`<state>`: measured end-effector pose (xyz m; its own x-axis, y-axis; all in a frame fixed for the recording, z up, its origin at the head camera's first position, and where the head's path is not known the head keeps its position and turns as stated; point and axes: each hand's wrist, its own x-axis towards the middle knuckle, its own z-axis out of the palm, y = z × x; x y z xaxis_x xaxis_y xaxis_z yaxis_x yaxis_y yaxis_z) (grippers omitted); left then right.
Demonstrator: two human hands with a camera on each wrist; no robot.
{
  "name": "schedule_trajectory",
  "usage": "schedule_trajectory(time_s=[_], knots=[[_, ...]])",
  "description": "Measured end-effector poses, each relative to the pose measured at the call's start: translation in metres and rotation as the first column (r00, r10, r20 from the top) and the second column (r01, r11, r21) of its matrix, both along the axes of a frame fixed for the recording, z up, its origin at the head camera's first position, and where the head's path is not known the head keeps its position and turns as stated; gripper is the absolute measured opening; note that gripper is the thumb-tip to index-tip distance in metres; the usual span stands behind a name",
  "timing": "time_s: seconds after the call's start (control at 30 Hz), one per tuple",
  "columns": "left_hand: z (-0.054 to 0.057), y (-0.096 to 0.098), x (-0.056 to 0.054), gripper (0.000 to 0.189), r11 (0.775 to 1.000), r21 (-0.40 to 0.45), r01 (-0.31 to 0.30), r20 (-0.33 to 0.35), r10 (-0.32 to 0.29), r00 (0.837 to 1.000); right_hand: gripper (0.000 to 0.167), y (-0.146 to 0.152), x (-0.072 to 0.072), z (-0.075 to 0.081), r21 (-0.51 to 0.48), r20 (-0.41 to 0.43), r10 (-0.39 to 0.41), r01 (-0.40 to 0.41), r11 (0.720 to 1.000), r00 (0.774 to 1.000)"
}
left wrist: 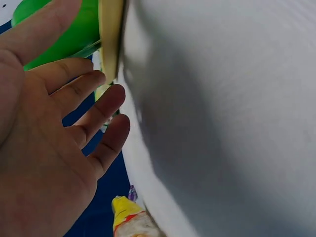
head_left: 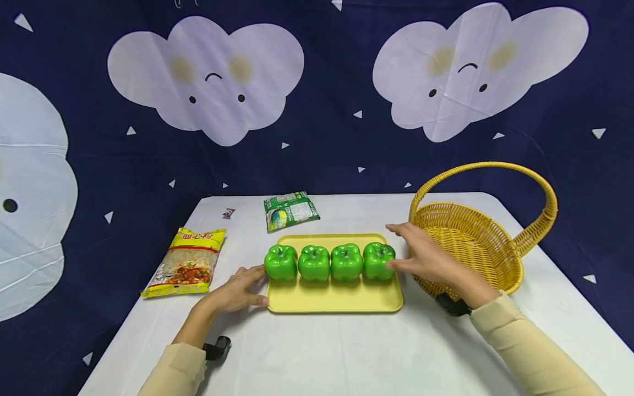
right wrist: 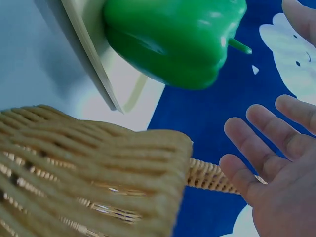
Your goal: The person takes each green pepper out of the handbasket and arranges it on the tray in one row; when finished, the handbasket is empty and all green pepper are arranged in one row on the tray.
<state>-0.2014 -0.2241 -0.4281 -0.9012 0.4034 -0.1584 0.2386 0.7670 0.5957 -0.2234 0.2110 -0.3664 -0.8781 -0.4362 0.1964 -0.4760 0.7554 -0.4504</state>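
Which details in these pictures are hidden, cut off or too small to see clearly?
- Head view: print on the noodle packet and green packet is too small to read.
- Head view: the small object near the table's far edge is too small to identify.
- Left wrist view: the tray is seen edge-on, and the left hand hides most peppers.
- Right wrist view: the basket is blurred and cut off.

Yellow noodle pkt (head_left: 186,263) left, green pkt (head_left: 290,209) behind – both on white table (head_left: 346,352).
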Motion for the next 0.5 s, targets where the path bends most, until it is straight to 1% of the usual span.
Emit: schedule_trajectory(time_s=[0.1, 0.23, 0.3, 0.37, 0.5], knots=[[0.005, -0.003, 0.003, 0.079, 1.0, -0.012, -0.005, -0.033, 0.005, 0.999, 0.081, 0.003, 0.002, 0.003, -0.013, -0.012, -0.009, 0.008, 1.0, 1.0], [0.015, -0.008, 0.007, 0.075, 0.998, -0.041, -0.048, -0.056, 0.046, 0.997, 0.075, 0.007, 0.006, 0.005, -0.024, -0.043, -0.032, 0.031, 0.999, 0.999], [0.019, -0.011, 0.008, 0.072, 0.996, -0.058, -0.072, -0.092, 0.067, 0.994, 0.072, 0.009, 0.008, 0.007, -0.032, -0.06, -0.05, 0.049, 0.998, 0.997], [0.023, -0.012, 0.01, 0.068, 0.993, -0.071, -0.096, -0.139, 0.085, 0.987, 0.068, 0.011, 0.01, 0.007, -0.04, -0.074, -0.073, 0.07, 0.997, 0.995], [0.03, -0.014, 0.012, 0.062, 0.987, -0.078, -0.138, -0.238, 0.116, 0.964, 0.063, 0.014, 0.013, 0.007, -0.057, -0.097, -0.111, 0.106, 0.993, 0.989]])
